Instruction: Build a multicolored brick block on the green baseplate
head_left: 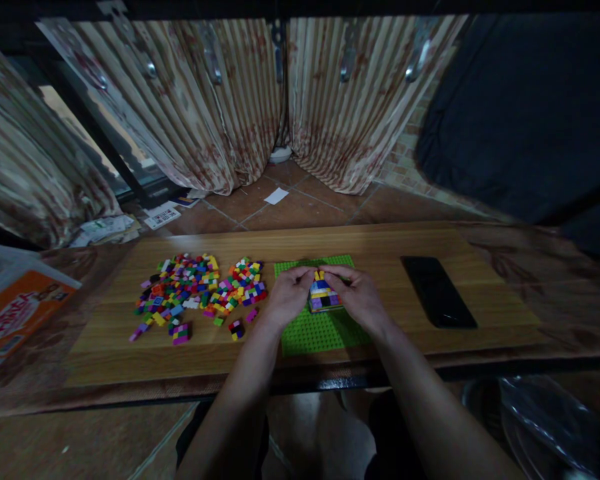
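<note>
A small build of coloured toy bricks stands on the green baseplate, with purple, blue, white and yellow layers and yellow pieces at its top. My left hand curls against the build's left side, fingers bent toward the top. From the right, my right hand closes in on the same build, its fingertips at the upper bricks. Both hands hide the sides of the build, and whether a loose brick is between the fingers is too small to tell.
Left of the baseplate lie two heaps of loose bricks, with a few small joined clusters nearer me. A black tablet rests on the wooden board's right part. An orange-labelled plastic box stands at far left; curtains hang behind.
</note>
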Action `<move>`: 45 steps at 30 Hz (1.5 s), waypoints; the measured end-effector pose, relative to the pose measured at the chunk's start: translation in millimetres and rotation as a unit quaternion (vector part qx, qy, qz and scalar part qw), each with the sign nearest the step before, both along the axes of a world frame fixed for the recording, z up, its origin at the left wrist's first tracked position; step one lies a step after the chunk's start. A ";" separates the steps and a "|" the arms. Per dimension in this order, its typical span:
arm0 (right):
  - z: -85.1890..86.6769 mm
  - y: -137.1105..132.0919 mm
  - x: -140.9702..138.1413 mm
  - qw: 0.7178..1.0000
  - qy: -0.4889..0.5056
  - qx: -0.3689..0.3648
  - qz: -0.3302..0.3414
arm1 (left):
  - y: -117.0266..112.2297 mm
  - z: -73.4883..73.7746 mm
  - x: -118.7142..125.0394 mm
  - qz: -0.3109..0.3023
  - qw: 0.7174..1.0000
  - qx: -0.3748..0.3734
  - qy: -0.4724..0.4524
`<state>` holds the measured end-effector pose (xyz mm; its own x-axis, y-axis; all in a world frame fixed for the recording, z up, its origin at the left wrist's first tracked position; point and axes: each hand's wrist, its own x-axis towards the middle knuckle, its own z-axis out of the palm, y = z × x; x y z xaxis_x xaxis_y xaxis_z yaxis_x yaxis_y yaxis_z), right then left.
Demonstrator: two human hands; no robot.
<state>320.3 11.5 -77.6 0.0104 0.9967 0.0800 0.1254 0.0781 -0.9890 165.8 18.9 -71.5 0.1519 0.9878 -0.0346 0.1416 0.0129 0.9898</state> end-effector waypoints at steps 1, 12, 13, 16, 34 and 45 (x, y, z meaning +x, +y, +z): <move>0.4 0.1 -0.4 1.000 0.014 -0.007 0.001 | 0.6 -1.4 0.4 0.003 1.000 0.002 0.001; 13.6 5.0 -4.5 0.974 0.177 -0.136 -0.031 | 4.1 -4.3 1.7 0.037 0.999 -0.003 -0.007; 14.8 5.5 -4.7 0.973 0.182 -0.142 -0.031 | 4.5 -4.7 1.8 0.042 0.999 -0.003 -0.010; 17.1 6.2 -5.4 0.972 0.178 -0.148 -0.030 | 5.8 -5.2 2.6 0.053 0.998 -0.006 -0.025; 11.8 5.4 -11.4 0.968 0.201 -0.139 -0.059 | 2.7 -7.9 5.7 0.071 0.996 0.042 -0.020; 12.7 10.3 -13.8 0.963 0.200 -0.166 -0.066 | 2.9 -0.5 6.5 0.094 0.994 -0.003 -0.057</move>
